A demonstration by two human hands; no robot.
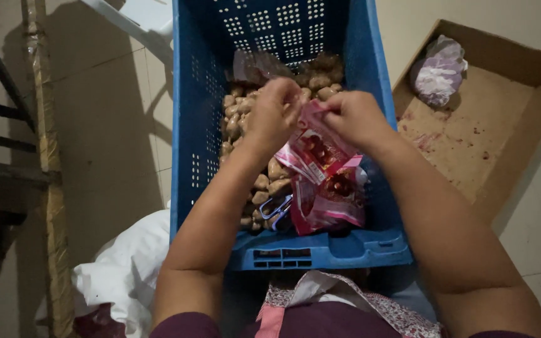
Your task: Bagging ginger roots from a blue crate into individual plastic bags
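Note:
A blue perforated plastic crate (320, 250) stands in front of me on the floor. Inside lie many small brown lumpy pieces (236, 119) along the left and back. Pink and red printed packets (333, 197) are piled at the front right. My left hand (273, 112) and my right hand (352, 116) meet over the crate, both pinching the top edge of one pink packet (317, 150), which hangs below them. Scissors with blue handles (275, 209) lie among the brown pieces at the crate's front.
A shallow open cardboard box (471, 138) sits to the right, holding a crumpled plastic bag (438, 72). White bags (123, 275) lie at the lower left. A dark metal frame with a taped post (42, 125) stands at the left. A white chair leg (136, 22) is behind.

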